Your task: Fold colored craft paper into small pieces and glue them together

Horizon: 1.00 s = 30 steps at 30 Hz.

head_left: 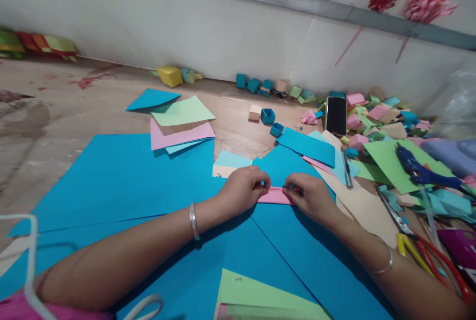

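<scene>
A narrow strip of folded pink paper lies crosswise in front of me, over large blue sheets. My left hand pinches its left end between thumb and fingertips. At the opposite end, my right hand grips the paper in the same way, fingers curled. The middle of the strip shows between both hands, with a fold along its upper edge. Beneath my forearms, more blue paper spreads out, and a light green sheet sits at the near edge.
Pink, green and blue sheets are piled at back left. Small paper boxes stand near the wall. To the right are a phone, a pen, a blue glue gun, red-handled scissors and many paper pieces.
</scene>
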Each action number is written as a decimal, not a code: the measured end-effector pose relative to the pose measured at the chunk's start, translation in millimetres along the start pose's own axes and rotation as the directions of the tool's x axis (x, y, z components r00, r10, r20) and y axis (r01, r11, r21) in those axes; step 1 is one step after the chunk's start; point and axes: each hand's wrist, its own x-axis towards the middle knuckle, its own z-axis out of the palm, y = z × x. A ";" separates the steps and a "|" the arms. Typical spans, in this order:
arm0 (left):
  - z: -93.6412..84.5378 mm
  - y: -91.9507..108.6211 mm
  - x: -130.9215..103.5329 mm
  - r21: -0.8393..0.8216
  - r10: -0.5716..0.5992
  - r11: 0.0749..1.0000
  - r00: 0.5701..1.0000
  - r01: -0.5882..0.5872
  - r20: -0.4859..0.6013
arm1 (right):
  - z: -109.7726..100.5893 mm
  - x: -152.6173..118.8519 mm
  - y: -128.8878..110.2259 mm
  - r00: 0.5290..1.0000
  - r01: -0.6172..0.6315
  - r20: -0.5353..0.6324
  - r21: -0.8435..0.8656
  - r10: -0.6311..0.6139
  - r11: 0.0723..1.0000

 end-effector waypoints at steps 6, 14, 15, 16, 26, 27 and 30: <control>1.9 3.4 -5.9 0.401 0.163 0.898 0.983 -0.184 0.086 | -0.7 -2.4 -1.5 0.979 0.156 -0.059 -0.413 -0.197 0.897; 6.7 18.7 -11.0 0.574 0.287 0.750 0.944 -0.327 0.162 | 1.5 -17.2 -35.9 0.941 0.266 0.042 -0.703 -0.335 0.659; 8.3 18.5 -12.2 0.575 0.288 0.747 0.942 -0.334 0.173 | 3.8 -18.4 -38.7 0.944 0.262 0.051 -0.711 -0.325 0.652; 9.7 18.1 -13.3 0.578 0.285 0.743 0.941 -0.338 0.185 | 6.0 -19.0 -40.4 0.945 0.266 0.060 -0.716 -0.322 0.646; 9.2 20.3 -13.0 0.624 0.161 0.732 0.959 -0.274 0.233 | 7.7 -26.3 -39.3 0.983 0.165 0.082 -0.797 -0.166 0.581; 8.6 21.3 -12.4 0.607 0.168 0.743 0.957 -0.281 0.236 | 7.9 -27.2 -40.9 0.984 0.161 0.086 -0.809 -0.157 0.565; 9.3 25.4 -11.3 0.577 0.180 0.764 0.954 -0.289 0.240 | 9.1 -28.4 -45.2 0.985 0.147 0.075 -0.830 -0.154 0.538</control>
